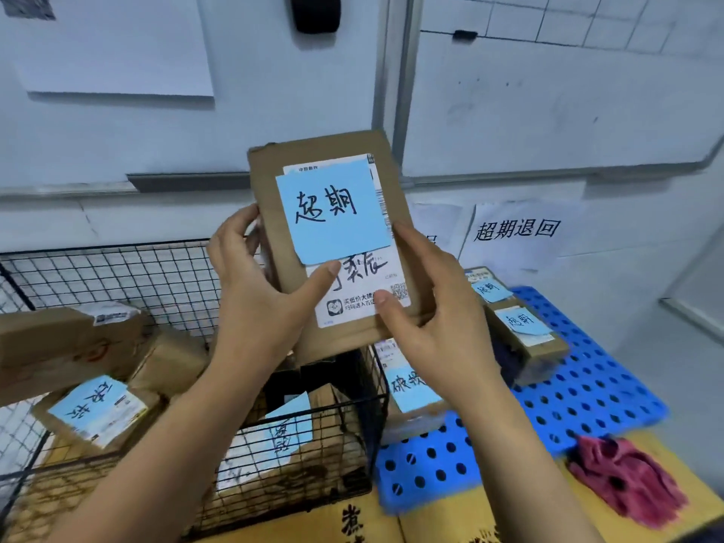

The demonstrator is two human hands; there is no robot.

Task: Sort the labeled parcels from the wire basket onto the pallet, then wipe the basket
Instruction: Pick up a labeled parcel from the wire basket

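Note:
I hold a flat brown parcel [274,213] upright in front of me, above the black wire basket [164,268]. A blue note with black handwriting is stuck over its white shipping label. My left hand [258,291] grips its left edge, thumb on the label. My right hand [431,307] grips the lower right corner. Several more brown parcels with blue notes [94,413] lie in the basket. On the blue perforated pallet [587,386] to the right sit three labeled parcels [525,327].
A pink-red cloth [627,476] lies on the yellow cardboard surface beside the pallet's near right corner. A paper sign with black characters [513,231] hangs on the white wall behind the pallet. The wall stands close behind the basket.

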